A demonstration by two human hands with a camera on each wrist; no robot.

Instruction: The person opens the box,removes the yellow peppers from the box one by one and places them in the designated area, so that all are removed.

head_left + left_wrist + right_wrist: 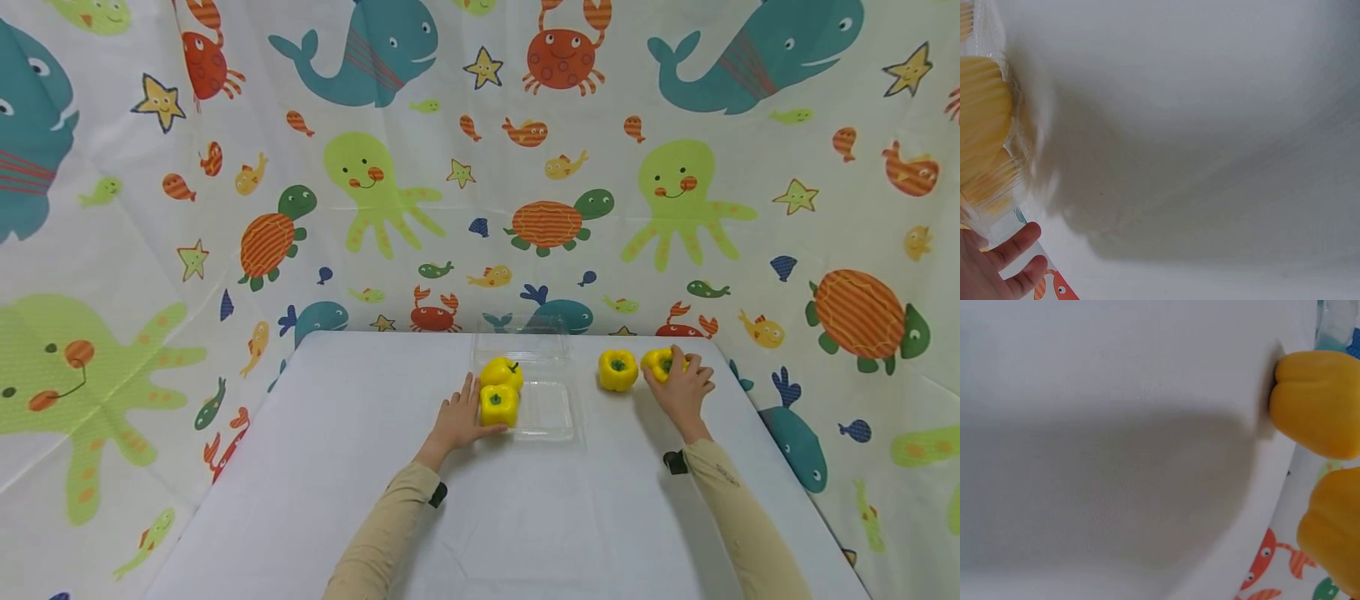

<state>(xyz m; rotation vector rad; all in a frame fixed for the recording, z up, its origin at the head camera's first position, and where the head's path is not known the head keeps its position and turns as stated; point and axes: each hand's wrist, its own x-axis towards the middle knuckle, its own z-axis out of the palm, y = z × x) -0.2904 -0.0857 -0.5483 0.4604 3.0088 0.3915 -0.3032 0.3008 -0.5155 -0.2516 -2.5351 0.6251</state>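
A clear plastic box (551, 408) lies with its lid raised at the back of the table. Two yellow bell peppers fill its left side, a front one (498, 406) and a rear one (499, 374). My left hand (456, 421) rests against the box's left side, fingers straight and thumb along the front edge. At the right, my right hand (684, 395) grips another yellow bell pepper (656, 362) by its side. One more yellow pepper (618, 370) sits on the table just left of it. No part of the right hand shows in the right wrist view.
The white table (330, 433) ends at a patterned sea-animal curtain (465, 183) behind and at both sides. The raised clear lid (521, 337) stands at the rear of the box. Each wrist wears a small black camera.
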